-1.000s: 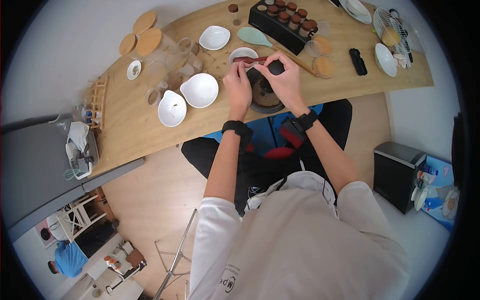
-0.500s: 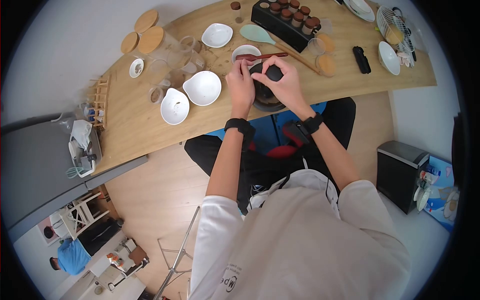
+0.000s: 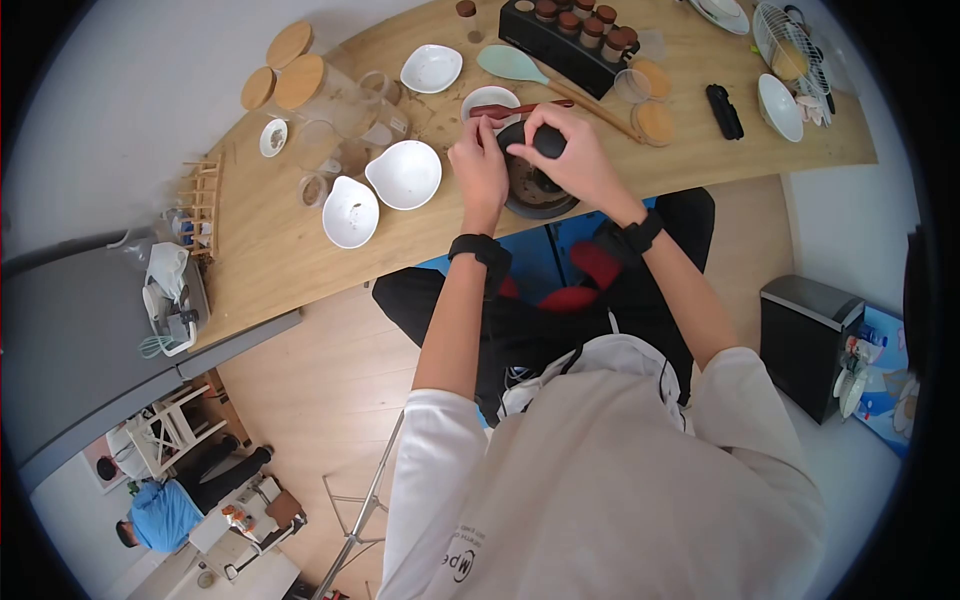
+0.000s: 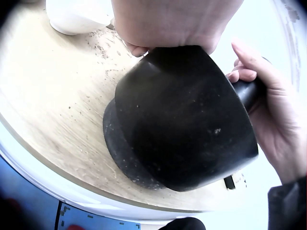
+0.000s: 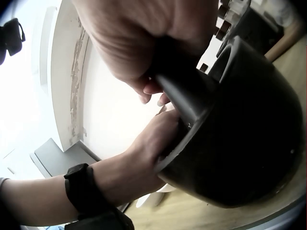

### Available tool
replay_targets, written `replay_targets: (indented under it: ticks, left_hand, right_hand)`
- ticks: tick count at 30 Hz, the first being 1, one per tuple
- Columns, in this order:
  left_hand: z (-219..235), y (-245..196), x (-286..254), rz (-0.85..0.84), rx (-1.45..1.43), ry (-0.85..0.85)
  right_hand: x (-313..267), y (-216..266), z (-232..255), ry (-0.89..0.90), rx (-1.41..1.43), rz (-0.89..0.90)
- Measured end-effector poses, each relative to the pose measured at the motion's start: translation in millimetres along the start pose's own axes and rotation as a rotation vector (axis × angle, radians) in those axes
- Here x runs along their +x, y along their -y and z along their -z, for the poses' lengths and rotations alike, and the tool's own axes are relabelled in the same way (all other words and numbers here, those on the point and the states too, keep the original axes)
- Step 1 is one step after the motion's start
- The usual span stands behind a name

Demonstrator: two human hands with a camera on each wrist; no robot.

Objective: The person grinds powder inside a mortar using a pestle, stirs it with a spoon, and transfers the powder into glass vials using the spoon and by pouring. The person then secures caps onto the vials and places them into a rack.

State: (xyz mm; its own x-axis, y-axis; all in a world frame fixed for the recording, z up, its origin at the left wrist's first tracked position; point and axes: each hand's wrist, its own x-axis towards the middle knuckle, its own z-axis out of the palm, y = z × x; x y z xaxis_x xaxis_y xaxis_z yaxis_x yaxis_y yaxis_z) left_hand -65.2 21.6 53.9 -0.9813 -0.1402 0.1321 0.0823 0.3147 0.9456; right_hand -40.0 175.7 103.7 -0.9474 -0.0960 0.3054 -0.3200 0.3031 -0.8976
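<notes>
A black mortar [image 3: 541, 210] stands near the table's front edge, with brown ground matter inside its bowl. My left hand [image 3: 481, 166] holds the mortar's left side at the rim; in the left wrist view it sits against the top of the dark wall [image 4: 182, 120]. Wrapped by the fingers and thumb of my right hand [image 3: 583, 160] is the knob of a black pestle [image 3: 549, 142]. The pestle's shaft [image 5: 184, 91] slopes down into the bowl in the right wrist view, its lower end hidden there by the wall.
Behind the mortar, a reddish-brown utensil [image 3: 500, 110] lies across a small white bowl [image 3: 490, 97]. White bowls [image 3: 404, 175] and wooden-lidded jars [image 3: 300, 85] stand left. A mint spatula [image 3: 510, 62] lies before a black rack of spice jars [image 3: 570, 40].
My right hand has worked the pestle about in the mortar, and its wrist has swung outward to the right. The left hand keeps its place. A person in blue in the background has shifted.
</notes>
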Motion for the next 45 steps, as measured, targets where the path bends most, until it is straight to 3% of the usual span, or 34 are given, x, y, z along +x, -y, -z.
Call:
replay_targets:
  ticks: [1,6,8,11,13,15,17,19,20,21,24,27,28,29,31,32,33,35,37,39,40,41,44,45]
  left_hand:
    - [0.0,0.2,0.1,0.011,0.02,0.002]
    - [-0.2,1.1,1.2,0.034,0.055,0.001]
    - [-1.7,3.8,1.9,0.016,-0.019,0.002]
    - [-3.8,5.2,1.4,-0.084,-0.002,-0.055]
    - [-1.1,4.6,1.5,-0.029,0.031,-0.039]
    - [-3.6,2.4,1.3,0.023,0.064,-0.011]
    - [-2.3,2.4,1.2,-0.002,0.033,-0.026]
    - [0.2,1.8,-0.7,0.018,0.043,-0.01]
    - [0.4,-0.5,-0.2,0.033,0.041,-0.004]
    - [1.2,-2.9,-0.3,0.034,0.04,-0.005]
    - [-0.5,-5.6,-0.1,0.039,0.073,-0.007]
    - [0.5,-3.8,0.5,0.04,0.097,-0.016]
    - [-0.8,-2.6,0.0,0.01,0.071,-0.028]
    - [-1.3,-1.3,0.2,-0.022,0.043,-0.04]
    - [-0.1,-0.5,-0.1,-0.01,0.063,-0.035]
    - [-0.5,-1.4,-0.5,0.003,0.077,-0.031]
    - [-0.7,-2.4,-1.5,0.004,0.073,-0.033]
    - [0.2,-2.2,0.2,0.046,0.078,-0.008]
    - [-0.7,-1.9,0.3,0.025,0.058,-0.022]
    - [-0.2,-1.3,0.1,0.0,0.032,-0.031]
    - [0.6,-2.3,0.1,-0.005,0.059,-0.033]
    - [0.4,-3.5,-0.1,-0.009,0.082,-0.036]
    - [2.2,-9.2,-0.3,0.081,0.121,0.007]
    - [0.4,-7.2,-0.1,0.081,0.12,0.005]
  right_hand:
    - [4.8,-3.9,3.2,-0.06,-0.099,0.011]
    - [8.5,-8.3,-9.8,-0.255,0.055,-0.097]
    - [2.9,-11.0,-12.4,-0.015,0.307,-0.209]
    - [5.5,-14.7,7.5,0.091,0.148,-0.108]
    - [8.5,-12.9,7.8,0.023,0.126,-0.148]
    - [9.0,-10.9,0.8,-0.291,0.228,-0.191]
    - [6.9,-12.8,-5.8,-0.311,0.135,-0.13]
    - [0.7,-8.9,-3.8,-0.027,0.088,0.001]
    - [3.2,-11.9,1.4,0.09,0.148,-0.047]
    - [5.1,-10.9,2.3,0.091,0.148,-0.047]
    - [10.0,-21.5,0.3,-0.207,0.039,-0.148]
    - [5.4,-9.8,-4.7,-0.227,0.044,-0.068]
    - [5.2,-13.5,-1.4,-0.077,0.027,-0.057]
    - [7.3,-16.8,1.7,-0.077,0.032,-0.059]
    - [12.5,-18.4,8.7,0.131,0.1,-0.137]
    - [12.9,-13.7,10.2,0.011,-0.041,-0.044]
    - [11.7,-12.0,8.1,0.014,-0.045,-0.043]
    - [11.7,-8.9,1.2,-0.224,-0.023,-0.076]
    - [7.1,-6.0,-2.3,-0.181,0.006,-0.083]
    - [10.2,-13.2,4.9,0.117,0.015,0.136]
    - [14.3,-15.5,9.4,0.161,0.013,0.186]
    - [16.2,-17.2,10.8,0.159,0.011,0.183]
    - [17.8,-11.8,12.8,-0.098,0.0,-0.097]
    - [16.7,-9.8,9.5,-0.097,-0.001,-0.095]
